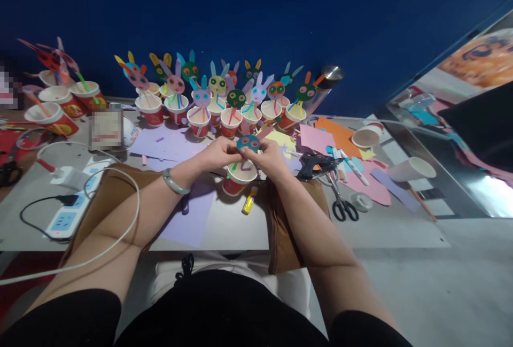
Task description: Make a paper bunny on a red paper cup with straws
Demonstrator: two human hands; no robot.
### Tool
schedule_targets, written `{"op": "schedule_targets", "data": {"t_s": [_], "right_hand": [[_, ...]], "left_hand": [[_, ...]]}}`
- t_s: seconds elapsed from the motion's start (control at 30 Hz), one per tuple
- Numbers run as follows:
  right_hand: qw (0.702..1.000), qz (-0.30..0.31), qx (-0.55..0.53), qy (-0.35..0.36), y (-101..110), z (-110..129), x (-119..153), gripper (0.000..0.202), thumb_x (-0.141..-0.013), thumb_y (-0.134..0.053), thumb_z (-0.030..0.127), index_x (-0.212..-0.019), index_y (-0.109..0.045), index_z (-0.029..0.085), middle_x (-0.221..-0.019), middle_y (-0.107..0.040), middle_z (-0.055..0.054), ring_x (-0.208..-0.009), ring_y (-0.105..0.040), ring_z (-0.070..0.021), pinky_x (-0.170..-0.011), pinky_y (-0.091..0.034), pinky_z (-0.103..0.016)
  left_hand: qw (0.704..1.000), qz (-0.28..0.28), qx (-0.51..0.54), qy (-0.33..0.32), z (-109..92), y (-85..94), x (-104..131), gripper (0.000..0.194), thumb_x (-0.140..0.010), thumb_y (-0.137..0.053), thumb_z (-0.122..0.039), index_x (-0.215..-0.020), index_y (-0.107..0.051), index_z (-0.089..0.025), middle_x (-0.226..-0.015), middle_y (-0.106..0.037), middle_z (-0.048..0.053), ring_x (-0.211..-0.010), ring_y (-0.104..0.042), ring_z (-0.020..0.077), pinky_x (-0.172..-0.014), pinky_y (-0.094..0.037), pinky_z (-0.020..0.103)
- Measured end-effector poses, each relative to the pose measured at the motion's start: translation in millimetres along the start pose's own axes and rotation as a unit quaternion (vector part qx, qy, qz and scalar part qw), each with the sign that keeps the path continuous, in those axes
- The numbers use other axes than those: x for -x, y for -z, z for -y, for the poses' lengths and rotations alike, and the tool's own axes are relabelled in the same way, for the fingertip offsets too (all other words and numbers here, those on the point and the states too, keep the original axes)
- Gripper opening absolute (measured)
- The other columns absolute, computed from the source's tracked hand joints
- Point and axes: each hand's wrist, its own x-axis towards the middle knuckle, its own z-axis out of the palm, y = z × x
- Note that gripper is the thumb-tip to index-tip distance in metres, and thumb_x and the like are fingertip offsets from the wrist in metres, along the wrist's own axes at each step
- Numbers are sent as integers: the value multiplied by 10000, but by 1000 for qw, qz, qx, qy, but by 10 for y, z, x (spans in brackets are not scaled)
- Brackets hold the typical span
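Observation:
Both hands pinch a teal paper rabbit face [249, 143] with pink eyes and pink ears, right above a red and white paper cup [236, 180]. My left hand [218, 153] grips the face's left edge, its fingers closed. On the opposite edge, my right hand [271, 159] is closed on the same face. Strips of green and purple paper show at the cup's mouth, partly hidden by the hands. A yellow glue stick [249, 200] lies on the table just in front of the cup.
Several cups with paper rabbits [199, 117] line the back by the blue wall [240, 10]. Black-handled scissors [344, 210], a glue gun [310, 165], markers and coloured paper [368, 178] lie right. A power strip [66, 218] with a looping white cable is left.

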Motion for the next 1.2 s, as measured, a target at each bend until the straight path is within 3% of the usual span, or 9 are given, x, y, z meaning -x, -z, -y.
{"op": "schedule_targets", "data": {"t_s": [0.47, 0.67, 0.8, 1.2], "right_hand": [[1000, 7, 1, 9, 38, -24, -30, 363, -656, -827, 510, -756, -684, 192, -726, -672, -1, -687, -526, -144, -687, -445, -296], [999, 4, -33, 8, 61, -26, -28, 294, -667, -777, 450, -781, -680, 196, -747, -681, 1, -727, -573, -158, -733, -468, -306], [1000, -2, 13, 26, 36, -10, -7, 324, -671, -796, 486, -758, -677, 197, -735, -674, -3, -727, -561, -164, -727, -472, -310], [1000, -2, 12, 14, 15, 23, -12, 422, -627, -850, 558, -764, -699, 189, -763, -683, -11, -742, -566, -169, -704, -479, -302]], "left_hand": [[1000, -7, 9, -3, -67, 46, 16, 383, -654, -842, -439, -770, -754, -85, -712, -711, 41, -657, -587, 134, -641, -451, 243], [1000, -16, 4, 3, -74, 65, 35, 421, -668, -848, -490, -760, -744, -92, -680, -695, 41, -642, -585, 142, -600, -434, 240], [1000, -12, 0, 4, -65, 46, 21, 426, -668, -839, -498, -716, -721, -92, -645, -653, 17, -619, -555, 124, -595, -406, 233], [1000, -4, 9, 5, -27, 7, 24, 209, -712, -759, -297, -745, -728, -93, -681, -691, 20, -634, -582, 118, -631, -431, 229]]}}
